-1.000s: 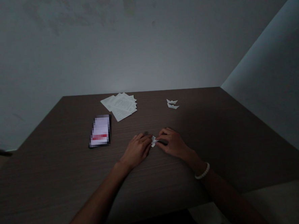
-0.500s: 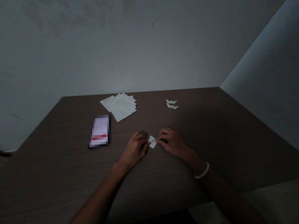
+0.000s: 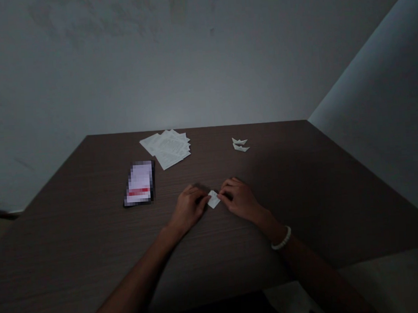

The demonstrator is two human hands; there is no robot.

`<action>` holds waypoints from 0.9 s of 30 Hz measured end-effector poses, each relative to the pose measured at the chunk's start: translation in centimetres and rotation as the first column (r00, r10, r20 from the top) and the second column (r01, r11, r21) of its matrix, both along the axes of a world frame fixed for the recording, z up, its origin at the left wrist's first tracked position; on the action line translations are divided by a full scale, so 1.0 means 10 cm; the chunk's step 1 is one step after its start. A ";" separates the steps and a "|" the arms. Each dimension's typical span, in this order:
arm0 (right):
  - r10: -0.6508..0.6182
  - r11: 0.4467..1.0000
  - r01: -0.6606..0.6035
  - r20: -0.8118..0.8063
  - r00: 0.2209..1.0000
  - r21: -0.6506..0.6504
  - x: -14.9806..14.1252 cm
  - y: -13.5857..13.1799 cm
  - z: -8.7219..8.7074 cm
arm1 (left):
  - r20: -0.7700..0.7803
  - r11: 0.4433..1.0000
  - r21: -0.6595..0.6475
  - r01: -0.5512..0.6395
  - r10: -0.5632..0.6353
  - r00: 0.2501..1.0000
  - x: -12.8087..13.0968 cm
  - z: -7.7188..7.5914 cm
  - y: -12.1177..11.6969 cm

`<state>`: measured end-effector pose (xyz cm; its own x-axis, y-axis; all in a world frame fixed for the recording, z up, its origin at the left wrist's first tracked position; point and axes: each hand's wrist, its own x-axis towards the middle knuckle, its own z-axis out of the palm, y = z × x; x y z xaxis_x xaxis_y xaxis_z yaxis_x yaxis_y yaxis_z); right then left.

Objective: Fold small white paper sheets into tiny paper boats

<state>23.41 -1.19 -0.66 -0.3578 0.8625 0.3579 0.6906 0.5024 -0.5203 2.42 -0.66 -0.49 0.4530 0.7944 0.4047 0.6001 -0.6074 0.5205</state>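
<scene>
A small folded piece of white paper (image 3: 213,200), diamond-shaped, lies between my two hands just above the dark table (image 3: 215,255). My left hand (image 3: 191,206) pinches its left corner between thumb and fingers. On the opposite side, my right hand (image 3: 239,198) grips the right corner the same way, its wrist circled by a pale beaded bracelet. Fingertips cover both side corners, so the fold layers there are hidden.
Two folded paper boats (image 3: 240,145) sit near the back, right of centre. Fanned sheets of printed paper (image 3: 169,150) lie at the back left. Nearer me is a phone (image 3: 139,183) with a blurred screen. A pale wall (image 3: 204,72) stands behind the table.
The paper's visible face looks flatter and smoother, and its top point sits slightly lower. Both hands keep their pinch at nearly the same spot.
</scene>
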 end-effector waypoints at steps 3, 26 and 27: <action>-0.045 0.999 0.045 -0.015 0.999 -0.006 -0.03 0.00 0.00 | 0.004 0.999 -0.008 -0.054 0.054 0.999 0.02 -0.01 0.01; -0.174 0.985 0.174 0.006 0.985 -0.004 -0.15 0.01 -0.04 | -0.073 0.996 -0.062 -0.072 0.067 0.995 0.06 -0.01 0.03; -0.176 0.984 0.176 0.009 0.984 -0.001 -0.15 0.01 -0.04 | -0.077 0.996 -0.054 -0.073 0.069 0.995 0.06 -0.02 0.03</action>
<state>21.93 -1.11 -1.02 -0.2032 0.9129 0.3540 0.7730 0.3715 -0.5143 3.04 -0.32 -0.70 0.4218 0.8462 0.3257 0.6791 -0.5329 0.5048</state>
